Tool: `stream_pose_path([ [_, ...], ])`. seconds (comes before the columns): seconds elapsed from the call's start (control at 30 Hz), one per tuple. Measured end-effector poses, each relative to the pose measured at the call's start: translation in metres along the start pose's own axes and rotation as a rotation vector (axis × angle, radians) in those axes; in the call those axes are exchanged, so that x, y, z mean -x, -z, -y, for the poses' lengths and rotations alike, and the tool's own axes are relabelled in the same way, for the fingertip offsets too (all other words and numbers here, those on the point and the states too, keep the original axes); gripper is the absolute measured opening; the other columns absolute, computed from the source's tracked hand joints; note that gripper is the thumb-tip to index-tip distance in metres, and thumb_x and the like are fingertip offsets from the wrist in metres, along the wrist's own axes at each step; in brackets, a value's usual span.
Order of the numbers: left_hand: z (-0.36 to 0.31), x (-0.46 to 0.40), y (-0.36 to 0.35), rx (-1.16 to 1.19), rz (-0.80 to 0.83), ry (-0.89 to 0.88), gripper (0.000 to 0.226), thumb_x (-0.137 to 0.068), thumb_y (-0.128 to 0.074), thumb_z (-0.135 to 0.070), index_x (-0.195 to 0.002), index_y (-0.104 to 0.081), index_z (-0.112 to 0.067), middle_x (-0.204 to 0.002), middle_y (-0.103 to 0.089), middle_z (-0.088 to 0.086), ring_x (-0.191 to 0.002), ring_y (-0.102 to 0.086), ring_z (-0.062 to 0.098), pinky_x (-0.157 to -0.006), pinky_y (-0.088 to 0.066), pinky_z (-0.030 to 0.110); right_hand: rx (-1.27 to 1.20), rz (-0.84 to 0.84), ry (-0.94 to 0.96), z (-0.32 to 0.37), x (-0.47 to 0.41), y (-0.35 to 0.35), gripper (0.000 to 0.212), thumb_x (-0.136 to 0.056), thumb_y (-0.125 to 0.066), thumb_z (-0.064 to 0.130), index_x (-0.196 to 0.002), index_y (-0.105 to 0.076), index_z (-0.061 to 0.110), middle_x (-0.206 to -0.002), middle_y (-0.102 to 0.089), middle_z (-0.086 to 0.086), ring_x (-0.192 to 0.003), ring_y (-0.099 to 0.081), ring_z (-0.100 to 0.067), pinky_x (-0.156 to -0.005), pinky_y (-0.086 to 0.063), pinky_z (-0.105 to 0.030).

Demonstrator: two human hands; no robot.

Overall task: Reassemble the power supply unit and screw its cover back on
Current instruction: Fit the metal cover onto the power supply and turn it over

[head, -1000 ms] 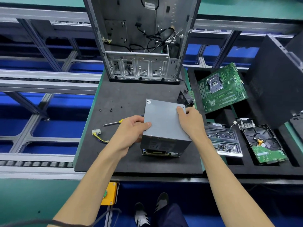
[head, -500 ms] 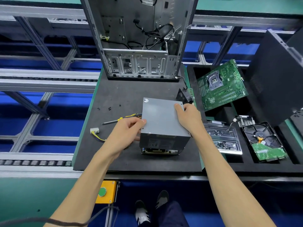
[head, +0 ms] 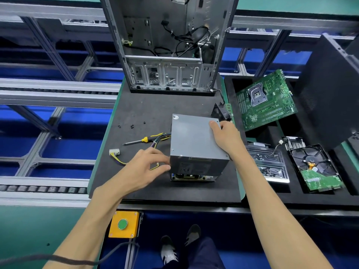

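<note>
Item: power supply unit (head: 196, 140), grey steel cover (head: 191, 133) on top, standing on the black foam mat (head: 155, 105) near its front edge; a strip of the inner board shows under the cover's near lower edge, so I judge it not fully seated

Right hand (head: 226, 135): laid over the cover's far right corner, fingers curled round that edge, holding it down

Left hand (head: 144, 166): fingers loosely spread, tips touching the unit's left wall near the bottom, holding nothing that I can see

Cable bundle (head: 155, 141): exits the unit's left side, ends in a white connector (head: 114, 152) on the mat, passing right by my left fingers

Yellow-handled screwdriver (head: 139, 141): on the mat, left of the unit, untouched

Loose black screws (head: 132, 126): scattered beyond the screwdriver

Risks, as I judge them: wires pinched between cover and base if I press before routing them; cover skewed, so screw holes misalign; screws knocked off the mat by my left forearm
</note>
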State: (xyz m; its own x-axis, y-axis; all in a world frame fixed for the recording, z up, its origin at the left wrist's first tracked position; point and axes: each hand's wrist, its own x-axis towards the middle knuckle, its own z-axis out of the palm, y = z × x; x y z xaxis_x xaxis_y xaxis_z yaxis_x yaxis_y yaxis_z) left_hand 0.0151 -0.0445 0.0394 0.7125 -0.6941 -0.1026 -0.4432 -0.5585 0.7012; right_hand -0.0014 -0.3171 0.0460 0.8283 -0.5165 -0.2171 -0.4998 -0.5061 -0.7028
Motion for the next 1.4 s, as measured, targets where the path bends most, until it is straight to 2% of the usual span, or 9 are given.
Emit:
stream_pose_path([
  [0.07,0.004,0.000,-0.001,-0.001,0.018,0.025,0.015,-0.097,-0.065,-0.038,-0.095,-0.064,-0.053,-0.114,-0.057,-0.026,-0.110,-0.041,0.004,-0.091,-0.036,0.028,-0.012,0.003,0.000,0.001,-0.002,0.001,0.046,-0.107,-0.046,0.037,-0.069,-0.029,0.017,-0.066,-0.032,0.000,-0.059,-0.032,-0.016,-0.053,-0.021,-0.035],
  [0.2,0.005,-0.004,-0.003,-0.055,0.026,-0.112,0.013,-0.095,-0.065,-0.038,-0.096,-0.068,-0.050,-0.103,-0.054,-0.052,-0.113,-0.044,-0.004,-0.102,-0.028,0.029,-0.008,0.024,0.018,0.002,-0.004,0.002,0.047,-0.108,-0.045,0.035,-0.068,-0.027,0.018,-0.064,-0.028,0.001,-0.056,-0.028,-0.016,-0.052,-0.018,-0.034],
  [0.43,0.010,-0.007,-0.013,-0.128,0.051,-0.171,0.012,-0.101,-0.057,-0.037,-0.096,-0.068,-0.037,-0.104,-0.050,-0.046,-0.118,-0.040,0.000,-0.102,-0.024,0.031,0.013,0.078,0.024,0.003,-0.010,0.008,0.047,-0.108,-0.044,0.036,-0.068,-0.024,0.018,-0.064,-0.023,0.000,-0.056,-0.024,-0.017,-0.054,-0.015,-0.035],
  [0.77,0.010,-0.009,-0.016,-0.080,0.033,-0.150,0.015,-0.102,-0.055,-0.038,-0.094,-0.067,-0.032,-0.106,-0.053,-0.043,-0.117,-0.039,-0.004,-0.102,-0.017,0.016,0.047,0.113,-0.001,0.001,-0.015,0.008,0.048,-0.109,-0.040,0.037,-0.067,-0.026,0.018,-0.064,-0.027,0.000,-0.056,-0.027,-0.017,-0.053,-0.018,-0.034],
  [1.03,0.002,-0.015,-0.005,-0.105,0.172,-0.102,0.020,-0.104,-0.055,-0.034,-0.105,-0.073,-0.026,-0.115,-0.053,-0.032,-0.120,-0.038,0.001,-0.104,-0.022,0.031,0.036,0.116,0.000,0.001,-0.014,0.007,0.047,-0.109,-0.041,0.039,-0.069,-0.027,0.018,-0.066,-0.029,-0.001,-0.057,-0.028,-0.019,-0.054,-0.019,-0.035],
  [1.17,-0.005,-0.012,-0.005,0.016,0.132,-0.074,0.012,-0.100,-0.062,-0.028,-0.093,-0.071,-0.032,-0.103,-0.057,-0.036,-0.112,-0.043,-0.005,-0.108,-0.029,0.033,-0.024,0.117,-0.001,0.005,-0.013,0.008,0.043,-0.109,-0.042,0.039,-0.073,-0.031,0.017,-0.069,-0.033,-0.004,-0.061,-0.033,-0.021,-0.056,-0.022,-0.034],
  [1.23,-0.012,-0.011,-0.002,0.183,0.050,-0.056,0.013,-0.100,-0.063,-0.028,-0.104,-0.074,-0.034,-0.089,-0.064,-0.031,-0.098,-0.050,-0.003,-0.094,-0.039,0.023,-0.062,0.117,-0.003,0.008,-0.012,0.008,0.038,-0.108,-0.043,0.038,-0.080,-0.037,0.013,-0.077,-0.040,-0.010,-0.068,-0.040,-0.023,-0.062,-0.027,-0.033],
  [1.3,-0.020,-0.012,0.001,0.273,0.010,-0.059,0.022,-0.103,-0.058,-0.031,-0.088,-0.071,-0.041,-0.072,-0.057,-0.023,-0.074,-0.046,0.002,-0.069,-0.037,0.015,-0.077,0.124,-0.009,0.011,-0.013,0.010,0.034,-0.107,-0.043,0.039,-0.087,-0.041,0.011,-0.083,-0.042,-0.013,-0.073,-0.043,-0.023,-0.065,-0.029,-0.033],
  [1.4,-0.029,-0.012,0.002,0.348,0.009,-0.004,0.043,-0.106,-0.050,-0.033,-0.077,-0.060,-0.003,-0.066,-0.035,-0.004,-0.057,-0.028,0.006,-0.053,-0.024,0.018,-0.076,0.146,-0.018,0.015,-0.014,0.012,0.034,-0.108,-0.043,0.039,-0.089,-0.044,0.011,-0.086,-0.044,-0.014,-0.075,-0.045,-0.023,-0.063,-0.029,-0.033],
])
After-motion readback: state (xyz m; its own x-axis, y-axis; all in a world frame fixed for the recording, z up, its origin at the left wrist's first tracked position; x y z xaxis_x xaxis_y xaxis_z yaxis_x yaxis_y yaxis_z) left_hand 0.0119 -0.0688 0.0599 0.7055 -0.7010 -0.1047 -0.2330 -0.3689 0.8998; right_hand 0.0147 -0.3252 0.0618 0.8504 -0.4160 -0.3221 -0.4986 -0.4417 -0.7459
